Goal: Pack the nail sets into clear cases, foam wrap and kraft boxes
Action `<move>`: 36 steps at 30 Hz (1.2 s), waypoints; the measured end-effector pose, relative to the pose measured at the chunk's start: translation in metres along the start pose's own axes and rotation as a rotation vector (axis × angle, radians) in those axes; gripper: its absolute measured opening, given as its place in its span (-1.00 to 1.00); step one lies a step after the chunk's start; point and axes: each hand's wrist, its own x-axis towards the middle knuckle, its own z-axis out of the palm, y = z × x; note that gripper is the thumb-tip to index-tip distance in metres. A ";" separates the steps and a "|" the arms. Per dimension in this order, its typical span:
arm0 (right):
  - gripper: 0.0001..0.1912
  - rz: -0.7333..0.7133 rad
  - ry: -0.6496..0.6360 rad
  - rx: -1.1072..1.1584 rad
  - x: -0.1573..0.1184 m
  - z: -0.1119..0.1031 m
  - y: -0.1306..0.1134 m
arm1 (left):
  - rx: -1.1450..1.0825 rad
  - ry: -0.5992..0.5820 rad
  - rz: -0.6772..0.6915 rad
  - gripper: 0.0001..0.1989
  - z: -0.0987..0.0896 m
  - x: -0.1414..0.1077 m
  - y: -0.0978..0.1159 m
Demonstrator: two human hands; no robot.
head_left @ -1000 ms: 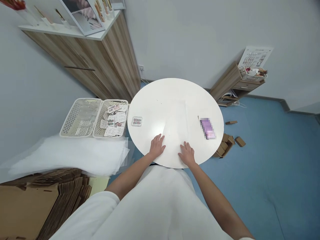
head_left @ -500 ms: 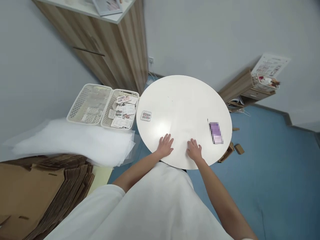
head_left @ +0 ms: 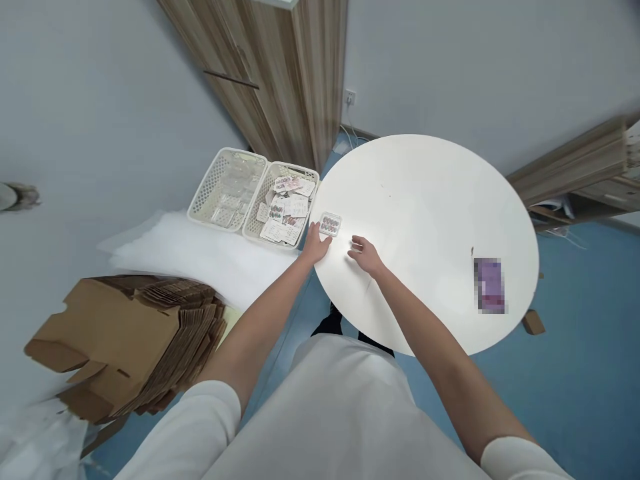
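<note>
In the head view, the round white desk [head_left: 430, 200] stands near a grey wall and a wood-grain cabinet [head_left: 320, 80], on blue floor [head_left: 580, 373]. The small case [head_left: 330, 224] lies near the desk's left edge, beside two white baskets [head_left: 227, 190]. The left hand [head_left: 316, 243] is at the case, its grip unclear; the right hand [head_left: 364, 255] is open, apart from it. Flat cardboard [head_left: 120, 327] is stacked left of the desk.

White round table [head_left: 425, 200], brown cardboard [head_left: 120, 327], blue floor [head_left: 585, 353]
</note>
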 end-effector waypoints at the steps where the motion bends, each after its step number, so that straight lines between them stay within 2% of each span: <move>1: -0.36 0.023 -0.018 0.085 0.008 0.008 -0.003 | -0.053 -0.008 -0.041 -0.36 -0.003 0.006 -0.003; 6: -0.22 0.038 -0.043 0.336 0.032 0.038 -0.002 | -0.278 -0.007 -0.164 -0.40 -0.003 0.016 -0.013; 10: -0.23 0.010 -0.053 0.404 0.028 0.041 0.005 | -0.316 0.000 -0.159 -0.48 0.002 0.007 -0.010; 12: -0.26 0.014 -0.006 0.401 0.015 0.032 0.010 | -0.298 -0.015 -0.128 -0.54 0.007 -0.004 -0.003; 15: -0.37 0.006 0.088 0.362 -0.018 0.009 0.024 | -0.251 -0.072 -0.048 -0.58 0.022 -0.028 0.009; 20: -0.52 -0.055 0.312 0.119 -0.095 -0.035 0.064 | -0.228 -0.319 0.166 -0.61 0.070 -0.081 0.028; 25: -0.52 -0.002 0.417 -0.076 -0.157 -0.055 0.099 | -0.173 -0.507 0.264 -0.65 0.112 -0.122 0.041; 29: -0.50 0.029 0.385 -0.148 -0.174 -0.062 0.114 | -0.060 -0.536 0.307 -0.66 0.126 -0.134 0.047; 36: -0.49 0.003 0.262 -0.217 -0.173 -0.070 0.130 | 0.120 -0.458 0.331 -0.69 0.132 -0.145 0.045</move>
